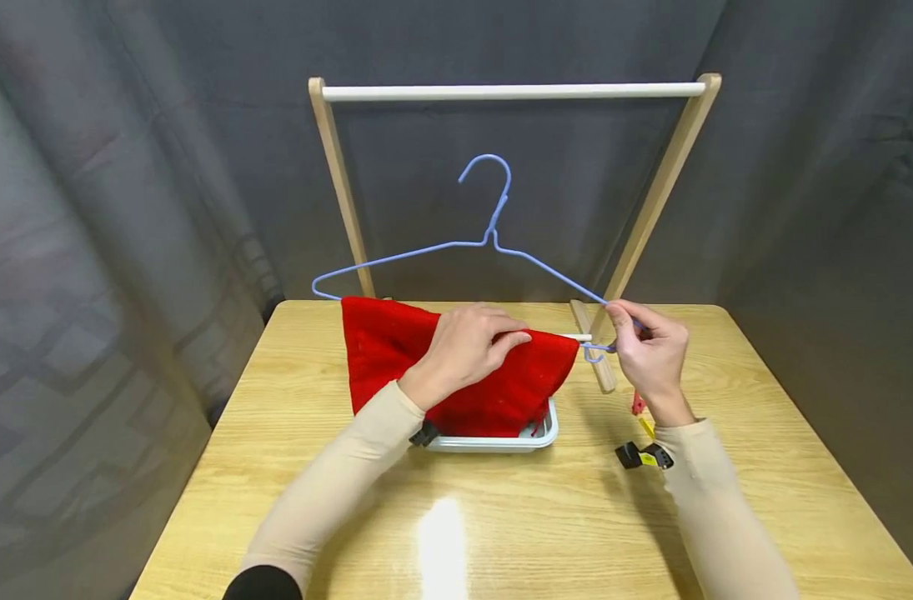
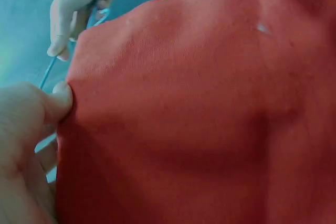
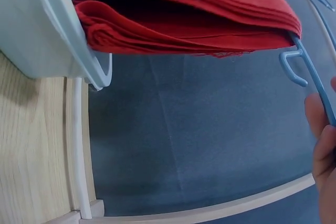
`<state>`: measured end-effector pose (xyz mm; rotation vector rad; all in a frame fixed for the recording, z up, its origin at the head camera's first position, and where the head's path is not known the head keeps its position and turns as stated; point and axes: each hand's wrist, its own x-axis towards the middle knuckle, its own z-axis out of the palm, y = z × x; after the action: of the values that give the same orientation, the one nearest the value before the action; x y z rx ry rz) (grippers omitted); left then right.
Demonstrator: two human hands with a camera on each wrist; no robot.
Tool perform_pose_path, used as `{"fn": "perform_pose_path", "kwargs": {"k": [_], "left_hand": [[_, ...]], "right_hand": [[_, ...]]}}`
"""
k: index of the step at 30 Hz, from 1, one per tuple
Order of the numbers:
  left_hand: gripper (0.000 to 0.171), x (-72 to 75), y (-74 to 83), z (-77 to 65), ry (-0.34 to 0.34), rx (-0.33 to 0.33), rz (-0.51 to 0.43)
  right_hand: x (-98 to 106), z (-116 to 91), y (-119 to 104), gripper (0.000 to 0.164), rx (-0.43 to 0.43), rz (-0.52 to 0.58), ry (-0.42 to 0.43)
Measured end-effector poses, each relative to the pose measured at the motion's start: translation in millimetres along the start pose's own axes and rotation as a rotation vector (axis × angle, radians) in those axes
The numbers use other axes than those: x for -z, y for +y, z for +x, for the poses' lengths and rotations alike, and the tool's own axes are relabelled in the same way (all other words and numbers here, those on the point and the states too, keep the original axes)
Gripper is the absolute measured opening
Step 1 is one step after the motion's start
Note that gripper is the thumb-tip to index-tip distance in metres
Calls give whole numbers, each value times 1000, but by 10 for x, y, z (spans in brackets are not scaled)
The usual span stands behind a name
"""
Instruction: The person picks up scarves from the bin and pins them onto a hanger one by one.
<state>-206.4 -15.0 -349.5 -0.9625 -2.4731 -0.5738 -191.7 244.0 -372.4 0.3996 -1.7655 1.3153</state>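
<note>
A blue clothes hanger (image 1: pixel 549 269) stands upright above the table, its hook up. My right hand (image 1: pixel 654 350) grips its right corner, thumb against the fingers. Over the hanger's lower bar drapes a folded red cloth (image 1: pixel 456 375), several layers thick in the right wrist view. My left hand (image 1: pixel 471 346) pinches the cloth's top fold near its right part; in the left wrist view the thumb presses the cloth edge. A small hook of the hanger (image 3: pixel 292 67) shows just beyond the cloth's edge.
A pale plastic basket (image 1: pixel 494 444) stands under the cloth. Behind rises a wooden rack with a white rail (image 1: pixel 516 92). Grey curtains (image 1: pixel 73 250) surround the wooden table (image 1: pixel 546 525). A small red object (image 1: pixel 638 403) shows beside my right wrist.
</note>
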Motion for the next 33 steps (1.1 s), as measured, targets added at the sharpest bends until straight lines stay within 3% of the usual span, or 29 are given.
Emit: {"fn": "perform_pose_path", "kwargs": {"k": [6,10,14,20,23,27,33], "left_hand": [[18,53,30,55,46,191,-134],[19,65,16,113,101,245,-132],[19,46,-33,122,94,197,-20],[27,58,-92,59,-71,-80,60],[28,52,-106,48,-81,-157,65],[20,39,-110,48,4,-140,36],[16,41,-63,48,93,41,-66]], "right_hand": [[-39,-13,-3,11,54,-6,-8],[-62,-6,-10,13,71,0,4],[-54,13,-1,8,70,-4,11],[5,37,18,10,42,-13,11],[26,55,14,9,40,-9,16],[18,71,-1,6,54,-9,0],[-12,55,-31,9,63,6,-1]]}}
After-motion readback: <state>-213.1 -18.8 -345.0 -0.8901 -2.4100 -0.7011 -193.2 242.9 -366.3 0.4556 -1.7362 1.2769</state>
